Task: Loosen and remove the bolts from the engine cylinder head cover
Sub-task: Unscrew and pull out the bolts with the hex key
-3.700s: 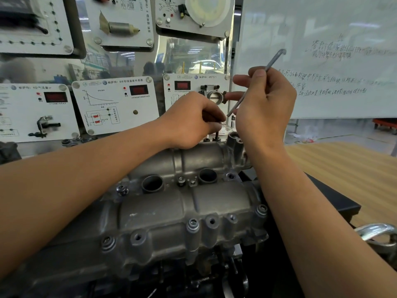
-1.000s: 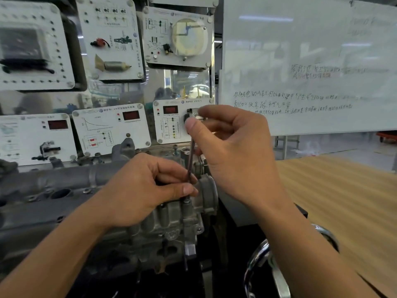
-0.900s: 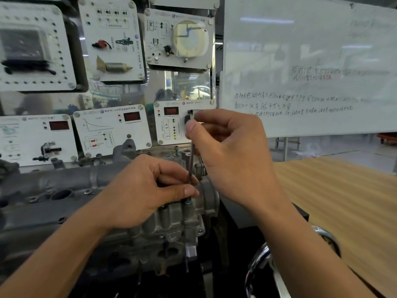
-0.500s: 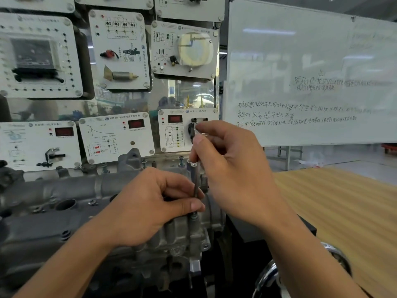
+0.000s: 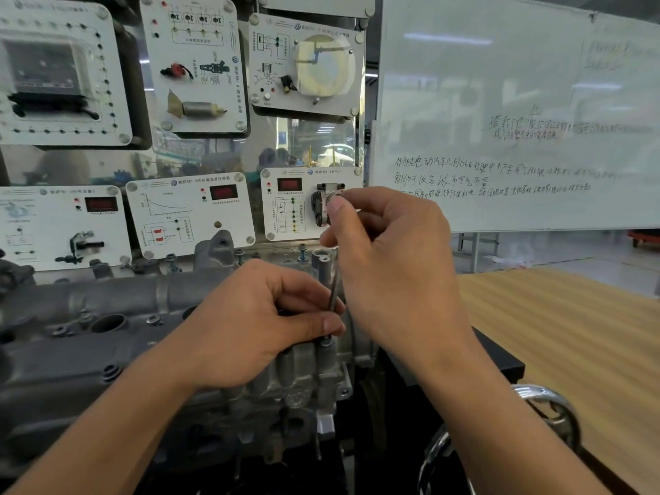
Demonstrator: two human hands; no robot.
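Slim metal key [image 5: 334,287], now corner bolt [image 5: 325,339]

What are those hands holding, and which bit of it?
A thin metal key, standing upright. The right grip pinches its upper part; the left grip pinches its shaft low down, just above the engine cover.

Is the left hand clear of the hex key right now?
No, the left hand pinches the hex key low on its shaft, just above the cylinder head cover.

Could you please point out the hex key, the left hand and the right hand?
hex key [image 5: 334,287]: head view, shaft between the hands.
left hand [image 5: 250,326]: head view, back of hand.
right hand [image 5: 393,266]: head view, back of hand.
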